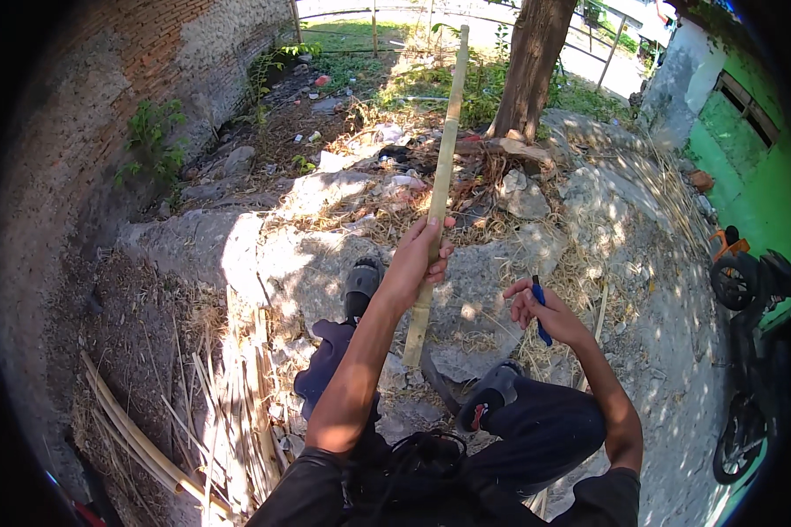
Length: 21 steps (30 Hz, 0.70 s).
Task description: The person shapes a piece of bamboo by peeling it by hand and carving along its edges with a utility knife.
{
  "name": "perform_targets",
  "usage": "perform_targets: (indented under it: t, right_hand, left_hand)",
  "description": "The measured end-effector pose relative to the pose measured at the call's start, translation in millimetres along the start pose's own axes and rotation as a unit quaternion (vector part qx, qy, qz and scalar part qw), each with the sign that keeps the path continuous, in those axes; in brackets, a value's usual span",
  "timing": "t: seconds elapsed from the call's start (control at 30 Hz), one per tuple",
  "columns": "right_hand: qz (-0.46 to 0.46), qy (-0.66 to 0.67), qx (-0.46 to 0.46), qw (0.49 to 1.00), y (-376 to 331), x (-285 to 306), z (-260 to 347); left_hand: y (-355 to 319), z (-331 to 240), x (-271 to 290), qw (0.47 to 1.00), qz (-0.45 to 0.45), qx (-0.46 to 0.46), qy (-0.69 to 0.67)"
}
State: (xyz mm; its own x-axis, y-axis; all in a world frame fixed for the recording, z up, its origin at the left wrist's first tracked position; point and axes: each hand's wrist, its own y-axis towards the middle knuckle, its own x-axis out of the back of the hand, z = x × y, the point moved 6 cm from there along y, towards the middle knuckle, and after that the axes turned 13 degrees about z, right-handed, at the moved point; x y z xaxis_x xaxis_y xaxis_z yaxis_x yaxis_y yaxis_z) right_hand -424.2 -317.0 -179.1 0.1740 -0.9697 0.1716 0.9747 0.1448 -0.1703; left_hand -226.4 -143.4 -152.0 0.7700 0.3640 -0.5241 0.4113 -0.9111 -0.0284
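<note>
Sunlit rocky ground [325,255], brick wall [105,97], tree trunk [527,70], perhaps a green house wall [756,167].

Long pale bamboo strip [439,189] held near upright (blue pen [540,309] beside).

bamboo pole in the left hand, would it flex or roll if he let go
Probably stiff: the bamboo pole runs straight well past the left hand without drooping. It looks light, since one hand holds it upright. Released, it would likely topple, and being round, roll a little on the rough ground.

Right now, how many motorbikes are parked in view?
2, both at the right edge beside the green wall: one motorbike farther up, the other motorbike below it. Others may be hidden past the rim.
</note>
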Motion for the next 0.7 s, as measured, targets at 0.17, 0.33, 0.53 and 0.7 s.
perform_targets:
  t: [0.17, 0.33, 0.53, 0.7]
  right_hand:
    - [-0.004, -0.009, -0.009, 1.000, 2, -2, 3]
    - [-0.007, -0.002, -0.009, 1.000, 1, 1, -3]
    - [-0.009, 0.004, -0.001, 1.000, 3, 0, -2]
    - [-0.003, -0.006, -0.013, 1.000, 3, -2, 1]
  left_hand:
    - [-2, -2, 1, 1.000, -0.014, 0.003, 0.006]
    - [-2, -3, 0, 1.000, -0.010, -0.020, 0.002]
    - [-3, -8, 6, 0.998, -0.023, -0.058, -0.015]
    - [-2, -12, 7, 0.995, -0.021, -0.097, -0.032]
